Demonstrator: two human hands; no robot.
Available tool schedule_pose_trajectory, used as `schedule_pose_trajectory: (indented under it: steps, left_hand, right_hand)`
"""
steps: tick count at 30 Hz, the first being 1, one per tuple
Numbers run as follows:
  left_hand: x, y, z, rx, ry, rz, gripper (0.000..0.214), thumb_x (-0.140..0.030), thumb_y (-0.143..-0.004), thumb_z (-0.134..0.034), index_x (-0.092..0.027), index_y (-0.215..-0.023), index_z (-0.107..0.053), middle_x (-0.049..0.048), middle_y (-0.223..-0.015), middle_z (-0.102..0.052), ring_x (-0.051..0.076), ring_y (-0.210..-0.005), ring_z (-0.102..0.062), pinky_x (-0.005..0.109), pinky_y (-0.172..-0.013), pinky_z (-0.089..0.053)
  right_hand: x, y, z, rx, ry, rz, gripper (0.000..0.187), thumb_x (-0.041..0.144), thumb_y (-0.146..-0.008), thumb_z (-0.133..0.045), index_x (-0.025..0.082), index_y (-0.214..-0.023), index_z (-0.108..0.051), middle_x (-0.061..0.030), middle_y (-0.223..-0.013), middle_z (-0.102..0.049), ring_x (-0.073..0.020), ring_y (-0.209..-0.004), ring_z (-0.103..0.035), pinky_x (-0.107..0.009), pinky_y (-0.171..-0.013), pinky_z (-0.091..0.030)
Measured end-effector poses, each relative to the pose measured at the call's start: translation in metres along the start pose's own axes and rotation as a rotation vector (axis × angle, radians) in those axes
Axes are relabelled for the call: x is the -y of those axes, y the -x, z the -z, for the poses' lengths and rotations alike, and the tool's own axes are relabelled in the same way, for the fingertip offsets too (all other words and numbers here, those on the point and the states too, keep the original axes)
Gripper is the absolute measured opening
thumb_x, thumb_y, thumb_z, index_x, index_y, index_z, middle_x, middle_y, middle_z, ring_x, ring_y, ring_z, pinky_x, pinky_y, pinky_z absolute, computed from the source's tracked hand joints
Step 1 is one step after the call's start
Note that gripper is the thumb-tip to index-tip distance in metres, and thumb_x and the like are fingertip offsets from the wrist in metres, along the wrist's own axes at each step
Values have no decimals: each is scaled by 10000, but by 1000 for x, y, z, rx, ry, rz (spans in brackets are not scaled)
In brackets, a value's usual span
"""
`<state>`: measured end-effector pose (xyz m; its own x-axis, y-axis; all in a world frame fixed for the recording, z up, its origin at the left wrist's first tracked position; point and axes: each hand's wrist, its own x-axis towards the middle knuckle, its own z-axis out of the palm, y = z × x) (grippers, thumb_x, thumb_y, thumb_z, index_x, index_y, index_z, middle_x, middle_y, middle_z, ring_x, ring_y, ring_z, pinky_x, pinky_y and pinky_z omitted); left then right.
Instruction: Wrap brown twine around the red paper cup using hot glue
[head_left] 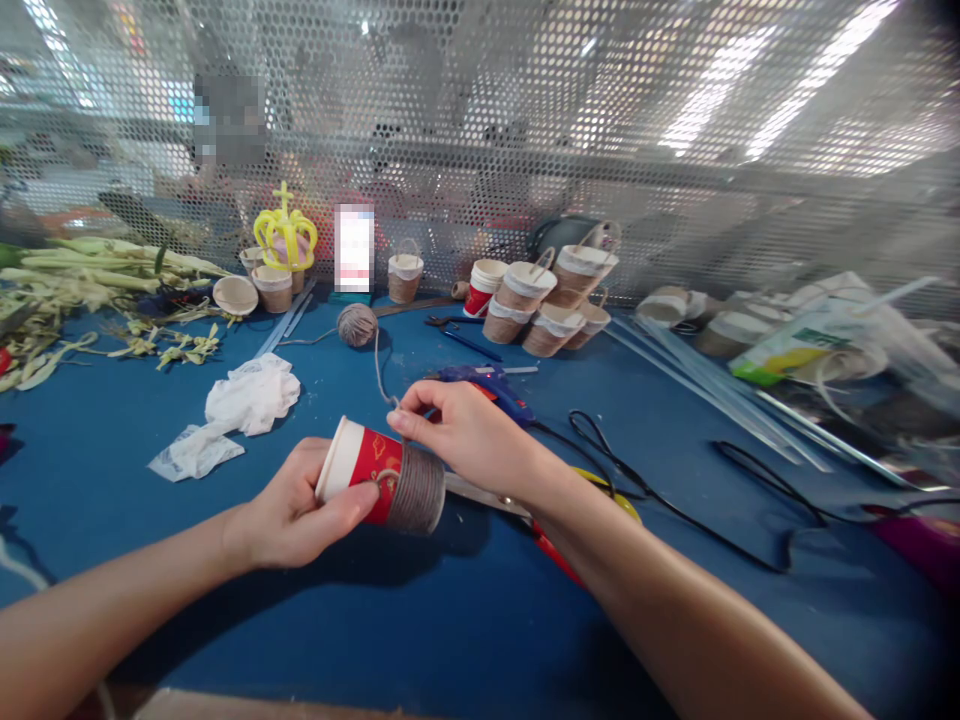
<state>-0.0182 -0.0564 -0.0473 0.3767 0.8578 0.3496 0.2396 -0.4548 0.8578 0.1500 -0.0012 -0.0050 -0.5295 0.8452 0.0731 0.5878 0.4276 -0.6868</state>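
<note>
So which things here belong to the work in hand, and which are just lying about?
Work in hand: paper cup, grey yarn, yarn ball; perhaps glue gun, scissors.

Apparently lying about: yellow crown, pale plant stalks, plastic packet.

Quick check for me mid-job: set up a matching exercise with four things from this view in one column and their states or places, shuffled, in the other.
Column one
1. Paper cup
2. Yarn ball
3. Lacy cloth
4. Glue gun

Column two
A. White, crumpled on the table
B. Mostly blue, partly behind the right hand
C. Gripped by the left hand, partly wrapped
D. Greyish and round, with a strand running off it

Right pairs: 1-C, 2-D, 3-A, 4-B
</note>
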Motion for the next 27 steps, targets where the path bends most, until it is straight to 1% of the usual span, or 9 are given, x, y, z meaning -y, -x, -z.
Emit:
schedule_pose_trajectory:
  steps: [5,8,11,14,20,24,27]
  left_hand:
    - [-2,-1,-1,-3,15,36,297,-221,-753,-495,-163,-468,-435,-31,-433,-397,72,-395,-322,208,-392,-240]
    - [-2,0,-1,0,62,77,306,-238,-753,-497,-163,-467,-419,-36,-431,-373,69,-397,-302,205,-384,-226]
    - [0,1,-1,2,141,157,310,-291,-757,-502,-157,-484,-438,-36,-442,-367,67,-406,-287,197,-377,-214]
    - [3,1,-2,-11,221,239,300,-341,-750,-519,-143,-525,-497,-29,-470,-397,71,-433,-311,188,-394,-246]
    - [1,-3,-5,-51,472,372,229,-342,-684,-593,-125,-624,-633,8,-535,-545,85,-458,-411,188,-429,-338]
    - [2,-6,-7,-108,676,461,190,-310,-624,-649,-122,-600,-652,12,-519,-583,88,-447,-460,190,-438,-373]
    - [2,-11,-6,-188,799,535,176,-286,-571,-681,-113,-593,-653,14,-509,-596,93,-440,-491,195,-447,-400]
  right_hand:
    - [-3,-2,-2,12,-6,14,156,234,-791,-517,136,-676,-556,3,-637,-583,-90,-568,-479,-217,-535,-348]
    - [-3,-2,-2,14,-11,1,154,233,-791,-514,134,-681,-557,2,-638,-577,-91,-571,-477,-217,-535,-349]
    - [-2,-3,-1,20,-10,-10,154,234,-791,-511,132,-687,-559,-4,-649,-582,-94,-576,-480,-220,-542,-354]
    - [-3,-4,-1,28,-11,-14,155,236,-790,-511,129,-691,-564,-10,-660,-588,-98,-587,-488,-221,-550,-361]
    - [-9,-6,-2,37,2,-10,166,252,-784,-512,132,-688,-575,-10,-661,-597,-98,-590,-493,-221,-553,-363]
    - [-12,-8,-2,70,-1,-16,179,264,-785,-504,138,-688,-587,-7,-651,-596,-100,-577,-492,-220,-536,-360]
    - [-15,-11,2,83,97,-37,250,267,-813,-454,143,-643,-589,-24,-639,-605,-113,-570,-501,-236,-537,-351]
